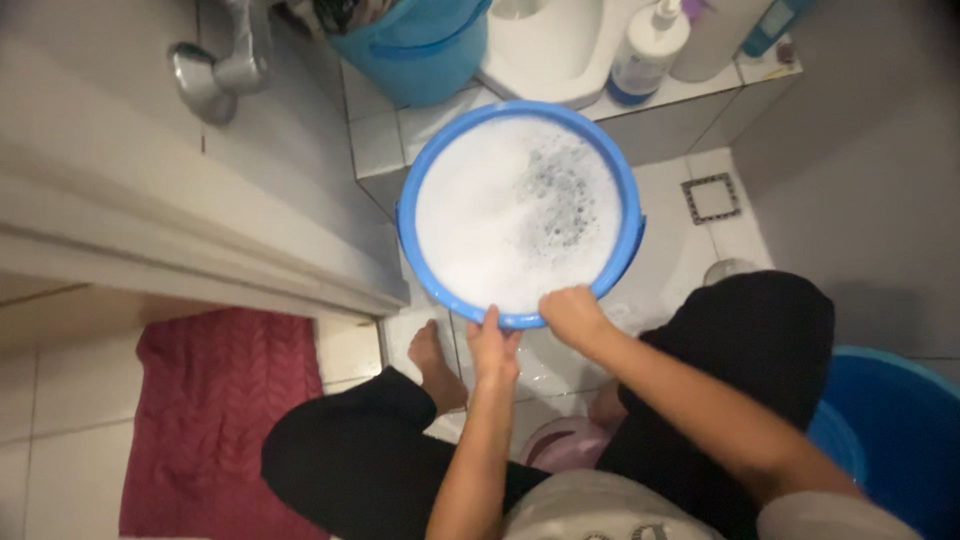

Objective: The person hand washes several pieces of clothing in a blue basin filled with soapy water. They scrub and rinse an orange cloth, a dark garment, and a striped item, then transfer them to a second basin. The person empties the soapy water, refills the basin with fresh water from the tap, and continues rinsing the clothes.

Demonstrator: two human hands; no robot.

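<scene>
Both hands, left hand (493,345) and right hand (572,313), grip blue basin (425,170).

At the top of the frame, right of centre, a white pump bottle (648,50) with a blue base stands on the tiled ledge. Just right, a teal bottle (772,24) leans at the edge.

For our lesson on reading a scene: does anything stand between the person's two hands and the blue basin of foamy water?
Nothing visible does. The left hand and the right hand both rest directly on the near rim of the blue basin, side by side, with no object in between.
</scene>
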